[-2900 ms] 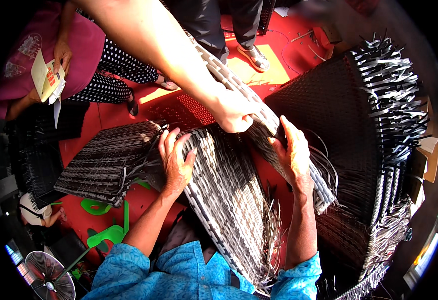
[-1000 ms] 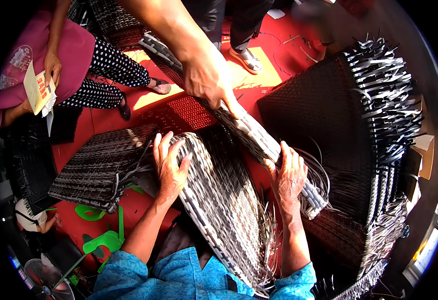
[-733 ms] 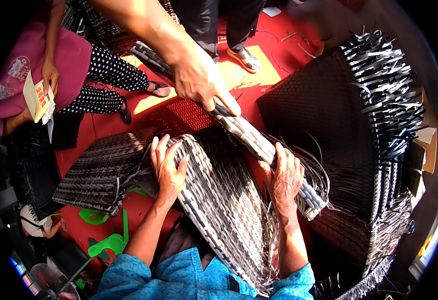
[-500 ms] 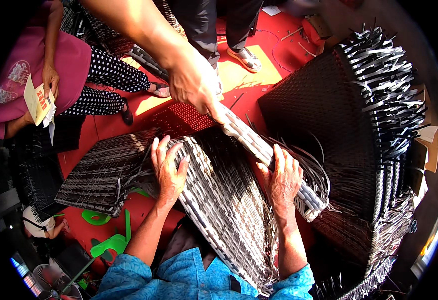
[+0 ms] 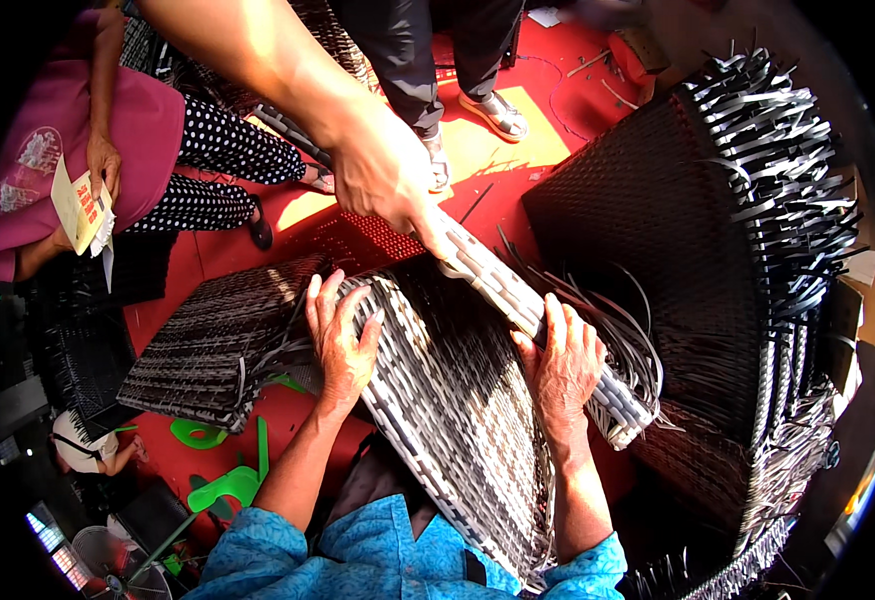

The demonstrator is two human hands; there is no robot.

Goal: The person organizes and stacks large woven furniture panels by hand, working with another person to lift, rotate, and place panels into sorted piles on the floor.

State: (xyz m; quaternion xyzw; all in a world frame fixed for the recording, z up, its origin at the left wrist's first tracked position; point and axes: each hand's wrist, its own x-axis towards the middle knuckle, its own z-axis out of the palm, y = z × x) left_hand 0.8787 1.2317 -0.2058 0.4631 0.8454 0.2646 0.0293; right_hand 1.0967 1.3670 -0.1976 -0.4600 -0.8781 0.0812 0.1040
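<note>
A woven basket point(image 5: 468, 385) in grey, white and black strips lies across my lap, its long plaited rim slanting away at the right. My left hand point(image 5: 343, 345) rests against the basket's left edge, fingers slightly spread and thumb beside the rim. On the right, my right hand point(image 5: 566, 370) is closed over the plaited rim band point(image 5: 503, 285), thumb on the inner side. Another person's hand point(image 5: 388, 185) reaches in from the top and grips the far part of that same band. Loose strips point(image 5: 638, 330) curl out beside my right hand.
A large dark woven basket point(image 5: 648, 220) with bristling strip ends stands at the right. Another woven piece point(image 5: 223, 345) lies at the left, near a green plastic chair point(image 5: 228, 490). A person in polka-dot trousers point(image 5: 223, 140) holds a paper; the floor point(image 5: 498, 200) is red.
The whole view has shifted slightly. My hands and the other person's hand keep nearly the same places on the basket.
</note>
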